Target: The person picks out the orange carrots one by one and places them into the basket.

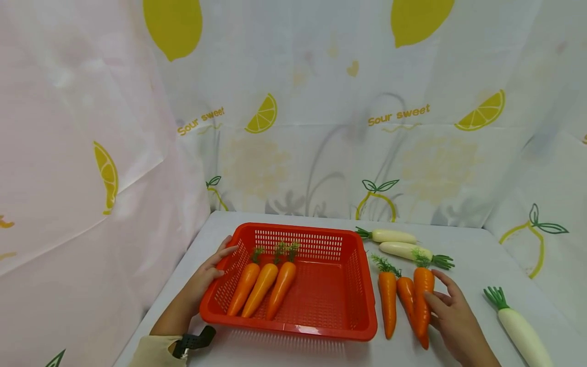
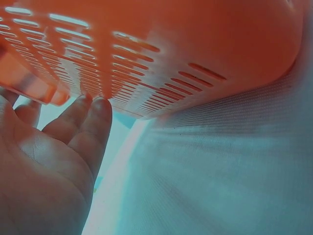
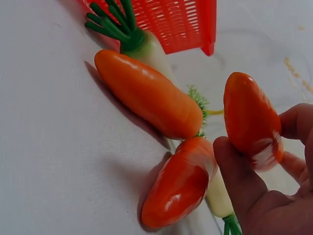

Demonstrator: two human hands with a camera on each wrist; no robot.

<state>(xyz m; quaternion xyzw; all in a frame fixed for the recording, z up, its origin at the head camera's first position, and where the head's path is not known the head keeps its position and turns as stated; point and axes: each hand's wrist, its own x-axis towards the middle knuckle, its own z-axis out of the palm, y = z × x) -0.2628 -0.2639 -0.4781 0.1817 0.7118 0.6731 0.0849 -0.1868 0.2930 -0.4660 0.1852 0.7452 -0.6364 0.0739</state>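
Observation:
My right hand (image 1: 451, 311) pinches an orange carrot (image 1: 423, 285) with green leaves between thumb and fingers. In the right wrist view, that carrot (image 3: 252, 117) is raised above two other carrots. Those are a carrot (image 1: 388, 300) beside the basket and another carrot (image 1: 405, 295) partly hidden behind the held one. At the left side of the red plastic basket (image 1: 302, 331), my left hand (image 1: 204, 278) touches the rim with fairly straight fingers. Its fingertips meet the slotted wall (image 2: 132, 63) in the left wrist view. Three carrots (image 1: 266, 290) lie side by side inside the basket's left half.
Two white radishes (image 1: 394, 236) with green stalks lie behind the loose carrots. Another white radish (image 1: 525, 336) rests near the table's right edge. The white table (image 1: 472, 255) meets a lemon-printed cloth (image 1: 312, 153) at the back and sides.

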